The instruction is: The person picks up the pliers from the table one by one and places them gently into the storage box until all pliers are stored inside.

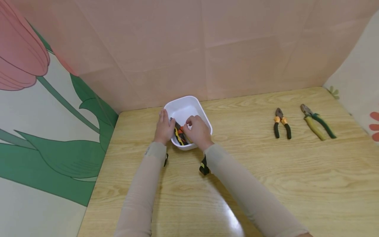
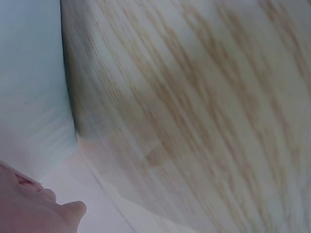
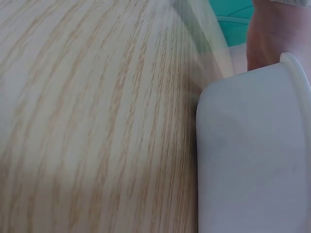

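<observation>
A white tub stands on the wooden table near the back wall. My left hand holds the tub's left side, with the fingers along the outer wall and the thumb over the rim. My right hand reaches into the tub, its fingers curled on pliers with orange, yellow and black handles. In the left wrist view only the edge of my left hand and blurred table show. The right wrist view shows the tub's outer wall and my left hand beyond it.
Two more pliers lie on the table to the right: a pair with orange and black handles, and a pair with yellow and green handles. Pink and flowered panels wall in the table at the back, left and right.
</observation>
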Demonstrator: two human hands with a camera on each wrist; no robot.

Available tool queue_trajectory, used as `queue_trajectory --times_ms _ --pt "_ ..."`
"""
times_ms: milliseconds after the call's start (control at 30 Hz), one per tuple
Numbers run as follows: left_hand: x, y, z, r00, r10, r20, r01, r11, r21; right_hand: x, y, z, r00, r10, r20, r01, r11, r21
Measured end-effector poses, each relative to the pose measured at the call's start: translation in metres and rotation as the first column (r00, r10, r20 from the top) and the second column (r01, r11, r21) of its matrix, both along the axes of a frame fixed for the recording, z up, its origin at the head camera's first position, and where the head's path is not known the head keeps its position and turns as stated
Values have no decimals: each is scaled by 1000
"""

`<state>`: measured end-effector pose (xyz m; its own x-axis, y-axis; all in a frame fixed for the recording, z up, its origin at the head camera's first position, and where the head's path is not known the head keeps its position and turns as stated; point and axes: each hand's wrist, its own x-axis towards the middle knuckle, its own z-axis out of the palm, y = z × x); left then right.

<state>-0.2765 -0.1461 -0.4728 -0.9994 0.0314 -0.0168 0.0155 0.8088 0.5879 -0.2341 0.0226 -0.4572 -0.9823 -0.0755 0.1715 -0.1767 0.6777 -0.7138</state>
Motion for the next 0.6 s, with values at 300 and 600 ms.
queue_trajectory --times_ms 300,600 --pt "1 -1 0 1000 -6 8 7 1000 -22 1 2 -2 996 45 -75 -47 998 -32" --pt "-1 -2 -1 1000 -17 4 17 1000 -25 6 8 -1 980 121 -160 -145 978 -148"
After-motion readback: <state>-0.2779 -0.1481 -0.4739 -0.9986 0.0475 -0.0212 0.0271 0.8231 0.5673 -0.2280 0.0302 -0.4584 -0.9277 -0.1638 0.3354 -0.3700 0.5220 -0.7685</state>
